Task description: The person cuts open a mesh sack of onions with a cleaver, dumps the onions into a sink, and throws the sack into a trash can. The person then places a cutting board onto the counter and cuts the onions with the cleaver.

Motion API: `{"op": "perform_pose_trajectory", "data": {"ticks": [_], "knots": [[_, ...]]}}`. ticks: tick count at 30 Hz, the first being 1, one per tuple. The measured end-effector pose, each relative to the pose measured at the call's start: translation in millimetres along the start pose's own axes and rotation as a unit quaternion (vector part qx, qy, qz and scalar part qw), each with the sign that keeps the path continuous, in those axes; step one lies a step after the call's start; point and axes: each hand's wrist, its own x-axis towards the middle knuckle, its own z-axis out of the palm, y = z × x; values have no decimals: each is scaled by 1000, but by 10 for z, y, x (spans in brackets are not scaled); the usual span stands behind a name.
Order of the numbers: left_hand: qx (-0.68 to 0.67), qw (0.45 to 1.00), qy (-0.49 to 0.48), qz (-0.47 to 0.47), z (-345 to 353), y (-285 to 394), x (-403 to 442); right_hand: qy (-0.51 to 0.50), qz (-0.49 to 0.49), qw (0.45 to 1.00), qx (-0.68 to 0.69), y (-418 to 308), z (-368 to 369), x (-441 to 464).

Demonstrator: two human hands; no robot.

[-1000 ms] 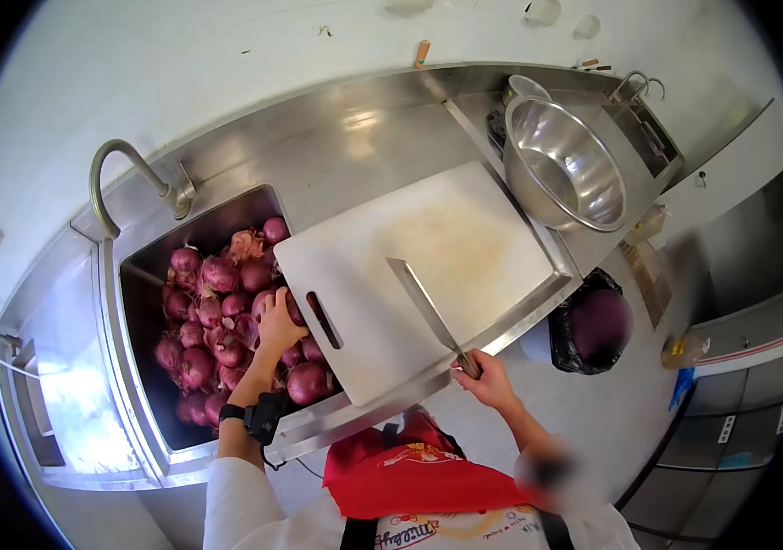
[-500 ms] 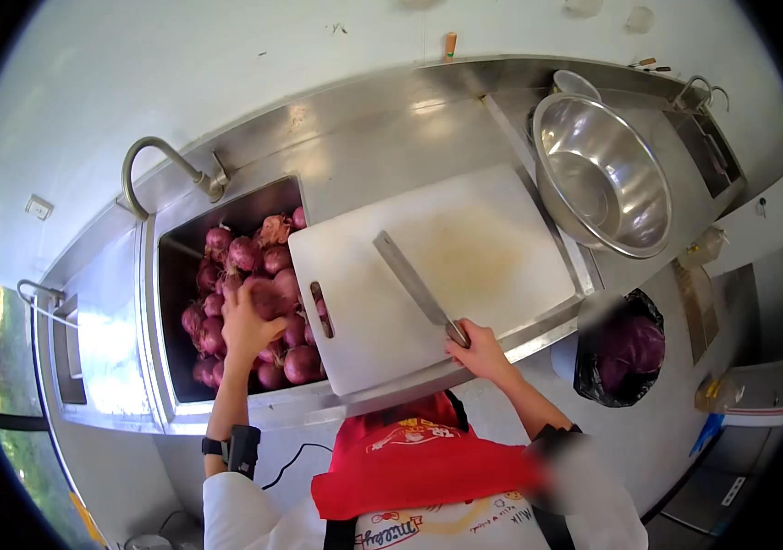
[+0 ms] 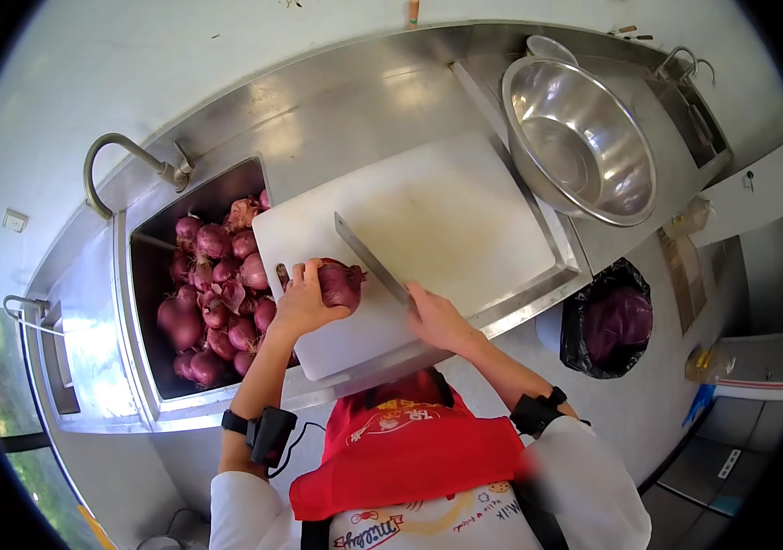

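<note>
My left hand point(image 3: 304, 302) is closed around a red onion point(image 3: 341, 285) over the left part of the white cutting board point(image 3: 456, 211). The onion's stem end points right, toward the knife. In my right hand point(image 3: 435, 318) is a kitchen knife point(image 3: 369, 255), its handle hidden by my fingers and its blade slanting up and left above the board. More red onions point(image 3: 215, 241) fill the sink basin point(image 3: 146, 302) to the left of the board.
A large steel bowl point(image 3: 584, 147) stands right of the board, with a smaller bowl point(image 3: 552, 49) behind it. A curved faucet point(image 3: 103, 151) rises behind the onion sink. Below the counter's right edge sits a black-lined bin point(image 3: 619, 321) with purple contents.
My left hand has come out of the sink and moved right over the board, carrying an onion. The knife remains in my right hand, and the view has shifted slightly.
</note>
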Motion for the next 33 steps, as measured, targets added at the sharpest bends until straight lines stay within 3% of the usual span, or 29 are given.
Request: {"op": "perform_pose_trajectory", "data": {"ticks": [3,6,9,12,21,24,33], "knots": [[-55,994,88,17,242,-53,57,-60,95,994,1,-142,-78,134],[-77,990,120,13,262,-15,132,-38,122,992,-2,-272,-203,150],[-120,981,148,25,282,-84,190,74,9,997,-17,-368,-269,-58],[-163,978,132,-14,233,-49,194,60,-3,997,-47,-535,-340,-186],[-141,968,209,13,354,-68,199,11,44,996,-70,-651,-167,-251],[-151,967,205,5,342,-65,246,-56,128,990,-24,-805,-282,-125],[-175,964,199,12,293,-123,348,-39,59,997,-39,-735,-191,243]]}}
